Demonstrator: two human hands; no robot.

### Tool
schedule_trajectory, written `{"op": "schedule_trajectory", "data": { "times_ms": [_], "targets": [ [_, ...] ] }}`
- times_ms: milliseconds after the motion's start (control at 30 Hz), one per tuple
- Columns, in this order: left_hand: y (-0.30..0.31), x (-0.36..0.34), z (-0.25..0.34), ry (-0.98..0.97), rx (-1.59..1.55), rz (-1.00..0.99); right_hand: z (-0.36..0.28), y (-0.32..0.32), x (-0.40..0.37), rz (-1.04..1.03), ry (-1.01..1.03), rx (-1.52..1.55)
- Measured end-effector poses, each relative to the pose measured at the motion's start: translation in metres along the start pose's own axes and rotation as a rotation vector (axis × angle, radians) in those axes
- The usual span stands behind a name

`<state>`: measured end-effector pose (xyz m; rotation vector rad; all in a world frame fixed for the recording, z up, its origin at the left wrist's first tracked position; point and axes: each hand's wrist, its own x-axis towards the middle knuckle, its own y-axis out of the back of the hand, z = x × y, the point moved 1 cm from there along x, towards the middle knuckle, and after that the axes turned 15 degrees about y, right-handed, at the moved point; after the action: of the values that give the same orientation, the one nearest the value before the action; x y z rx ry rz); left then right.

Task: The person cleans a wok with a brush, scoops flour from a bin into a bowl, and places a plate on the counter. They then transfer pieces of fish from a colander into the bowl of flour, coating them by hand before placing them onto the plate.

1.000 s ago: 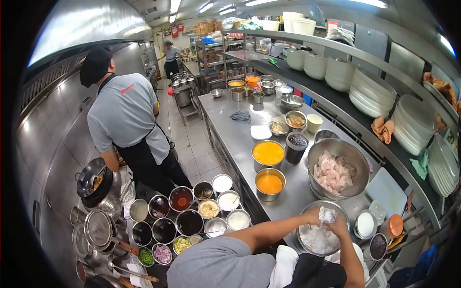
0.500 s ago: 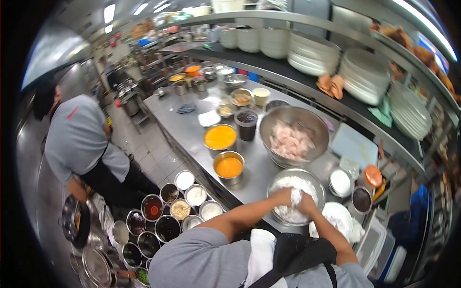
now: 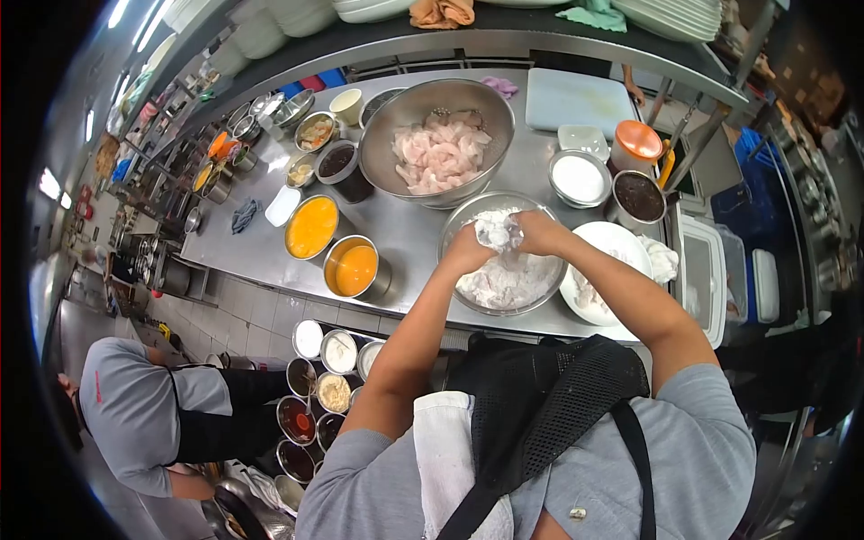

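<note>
Both of my hands are over a metal bowl of white powder. My left hand and my right hand meet around a powder-coated lump, with fingers closed on it from either side. What lies under the white coating cannot be made out. Behind this bowl stands a larger metal bowl with pale raw meat pieces. A white plate with some coated pieces is at the right, partly under my right forearm.
Two pots of orange-yellow liquid stand left of the bowls. A white cutting board, an orange-lidded container and a pot of dark contents are at the right. A co-worker bends over at the lower left.
The camera view has swung to the right, so the bowls appear further left and higher. My hands stay together over the powder bowl, around the white lump.
</note>
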<state>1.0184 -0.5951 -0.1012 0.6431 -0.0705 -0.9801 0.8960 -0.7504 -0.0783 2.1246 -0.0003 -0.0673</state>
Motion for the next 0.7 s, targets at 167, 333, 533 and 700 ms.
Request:
{"op": "schedule_trajectory", "data": {
  "times_ms": [167,333,533,700],
  "targets": [
    [0.002,0.006,-0.025,0.069,0.089,-0.116,0.004,-0.004,-0.011,-0.046,-0.008,0.079],
    [-0.025,0.007,-0.046,0.095,0.431,-0.1,0.038,-0.07,-0.008,-0.032,-0.066,-0.011],
    [-0.028,0.014,-0.047,0.052,0.077,0.034,0.007,-0.056,0.0,0.186,0.064,0.249],
    [0.007,0.011,-0.024,-0.041,-0.057,-0.024,0.005,-0.02,0.009,0.077,0.152,0.161]
  ]
}}
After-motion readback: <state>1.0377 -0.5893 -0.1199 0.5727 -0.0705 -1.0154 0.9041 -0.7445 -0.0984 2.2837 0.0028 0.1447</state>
